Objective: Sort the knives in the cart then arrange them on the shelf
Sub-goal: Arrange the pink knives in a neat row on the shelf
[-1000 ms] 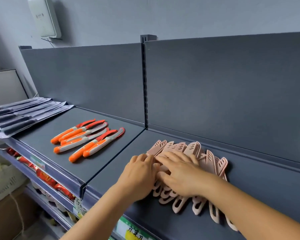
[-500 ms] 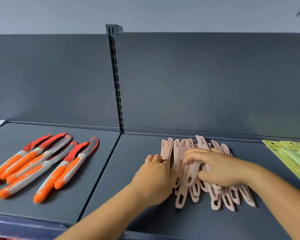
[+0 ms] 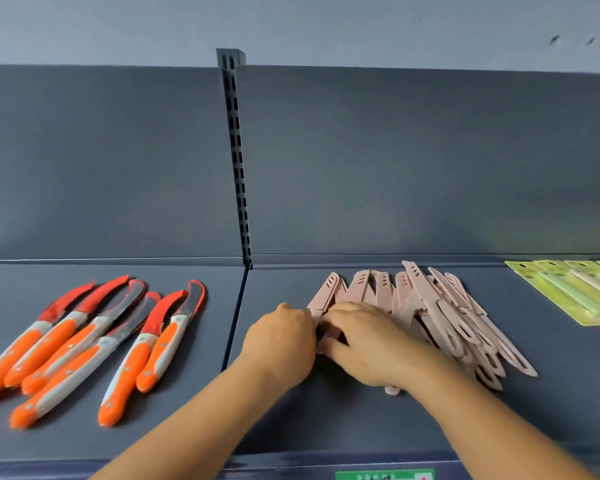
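The pink knives sit bunched tighter now at the back of the shelf, right of the orange knives. Our left hand and right hand have slid to the pile's left end, fingers curled onto the leftmost knife, so we're squaring up the row.

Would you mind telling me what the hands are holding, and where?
Both the left hand and right hand grip the pink knives at the pile's left end; the exact hold is hidden.
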`<move>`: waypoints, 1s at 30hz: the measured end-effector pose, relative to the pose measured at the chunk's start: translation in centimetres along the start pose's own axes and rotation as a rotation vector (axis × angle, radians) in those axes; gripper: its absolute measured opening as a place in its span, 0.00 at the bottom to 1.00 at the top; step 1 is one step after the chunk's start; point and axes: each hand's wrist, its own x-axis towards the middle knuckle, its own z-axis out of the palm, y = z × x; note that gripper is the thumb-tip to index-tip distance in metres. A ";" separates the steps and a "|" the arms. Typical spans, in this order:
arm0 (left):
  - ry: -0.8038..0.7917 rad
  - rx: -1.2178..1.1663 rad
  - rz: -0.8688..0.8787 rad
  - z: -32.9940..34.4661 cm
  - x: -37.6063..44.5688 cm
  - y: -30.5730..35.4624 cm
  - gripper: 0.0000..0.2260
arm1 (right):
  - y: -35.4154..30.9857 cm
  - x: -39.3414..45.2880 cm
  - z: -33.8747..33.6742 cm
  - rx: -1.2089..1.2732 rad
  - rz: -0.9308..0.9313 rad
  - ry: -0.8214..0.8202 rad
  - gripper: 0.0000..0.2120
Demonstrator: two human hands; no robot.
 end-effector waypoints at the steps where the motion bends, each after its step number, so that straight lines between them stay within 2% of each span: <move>1: 0.005 0.007 -0.006 0.0 -0.1 -0.4 0.09 | -0.3 0.2 0.5 -0.002 0.009 -0.007 0.13; 5: 0.068 -0.013 0.058 -0.1 -0.3 -2.0 0.10 | -0.9 0.6 0.9 0.059 0.079 0.031 0.09; 7: 0.067 -0.002 0.234 0.1 0.0 -3.0 0.12 | -1.1 0.8 0.9 0.071 0.105 0.024 0.05; 9: -0.009 -0.024 0.375 0.4 0.4 -3.9 0.17 | -1.2 1.2 1.1 0.093 0.126 0.044 0.02; 11: -0.082 -0.062 0.366 0.5 0.6 -4.5 0.21 | -1.3 1.6 1.5 0.129 0.160 0.084 0.07; 15: -0.049 0.007 0.250 0.8 0.9 -5.0 0.22 | -1.9 2.5 1.7 0.041 0.318 0.134 0.17; 18: -0.027 -0.070 0.233 1.0 1.2 -5.6 0.21 | -2.2 3.4 1.6 -0.078 0.401 0.100 0.21; 21: -0.033 -0.146 0.235 1.2 1.6 -6.4 0.21 | -2.4 4.3 1.8 -0.144 0.419 0.076 0.36; 23: -0.042 -0.171 0.245 1.3 1.7 -6.7 0.22 | -2.9 4.6 1.6 -0.229 0.417 0.054 0.42; 25: -0.033 -0.197 0.239 1.4 1.8 -6.7 0.21 | -3.3 4.9 1.1 -0.273 0.435 0.062 0.36; 26: -0.024 -0.212 0.236 1.4 1.8 -6.7 0.21 | -3.3 5.1 0.8 -0.217 0.457 0.088 0.28; 28: -0.014 -0.230 0.231 1.2 1.7 -6.7 0.18 | -3.6 5.5 0.3 0.018 0.508 0.140 0.13; 30: -0.009 -0.253 0.224 1.1 1.6 -6.7 0.18 | -4.3 5.8 0.4 0.284 0.498 0.170 0.12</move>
